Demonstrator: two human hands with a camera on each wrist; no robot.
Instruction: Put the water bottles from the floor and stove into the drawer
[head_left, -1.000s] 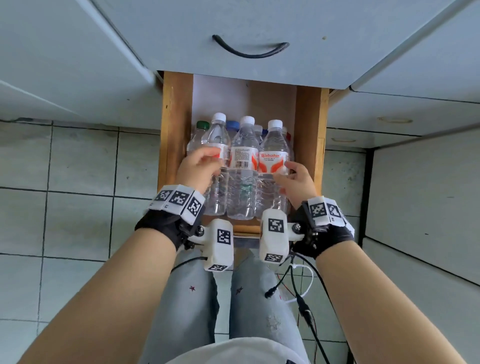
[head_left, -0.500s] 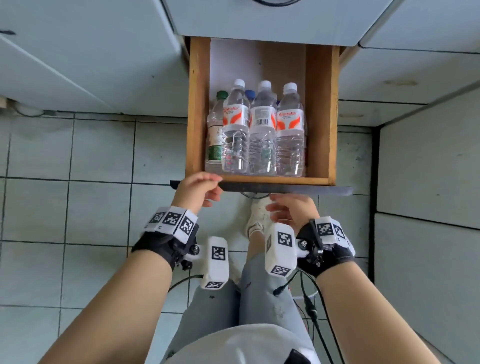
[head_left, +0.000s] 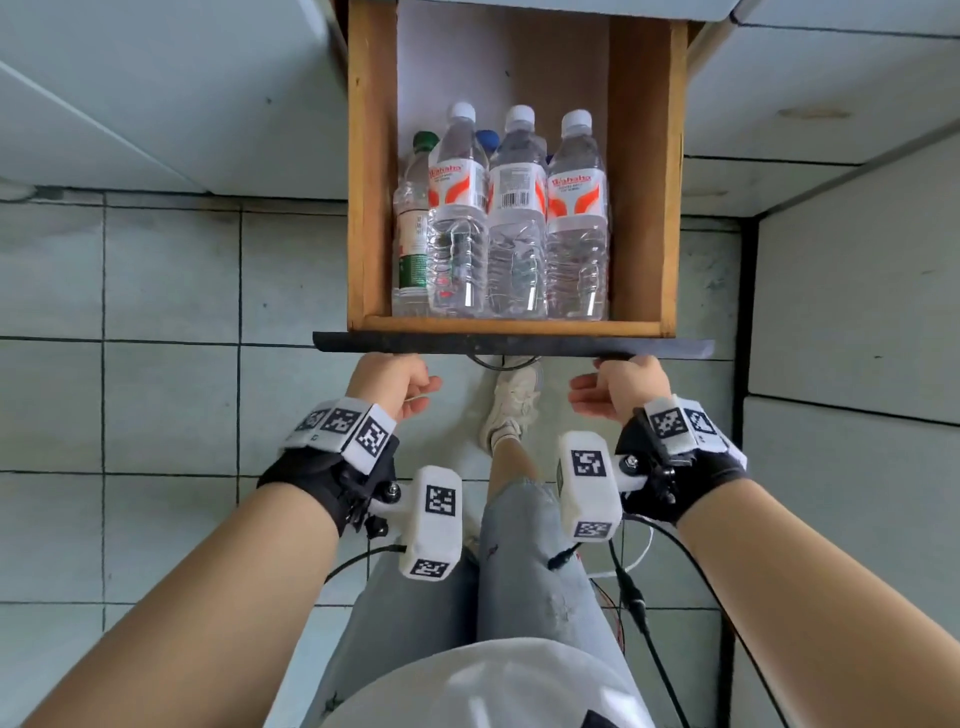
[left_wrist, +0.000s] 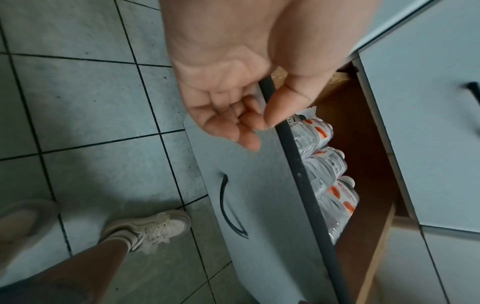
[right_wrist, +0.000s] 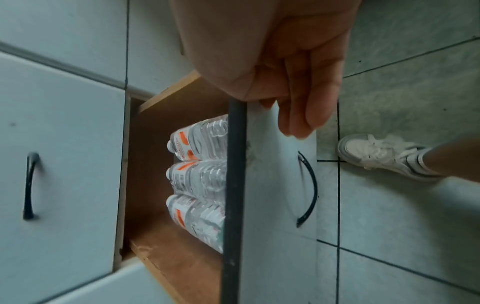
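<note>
The wooden drawer stands pulled out, with several clear water bottles upright in a row against its front. A green-capped bottle stands at their left and a blue cap shows behind. My left hand and right hand are at the black top edge of the drawer front, one near each end. In the left wrist view my left hand hangs loosely curled against the grey drawer front. My right hand rests relaxed on that front. Neither holds a bottle.
A black curved handle sits mid drawer front. My white shoe stands on the tiled floor just under the drawer. Grey cabinet fronts flank the drawer, and a closed drawer with its own handle is above. Cables hang by my right wrist.
Both hands have left the bottles inside the drawer, drawn back to the drawer front's top edge and then spread apart toward its ends. The view has pulled back from the drawer.
</note>
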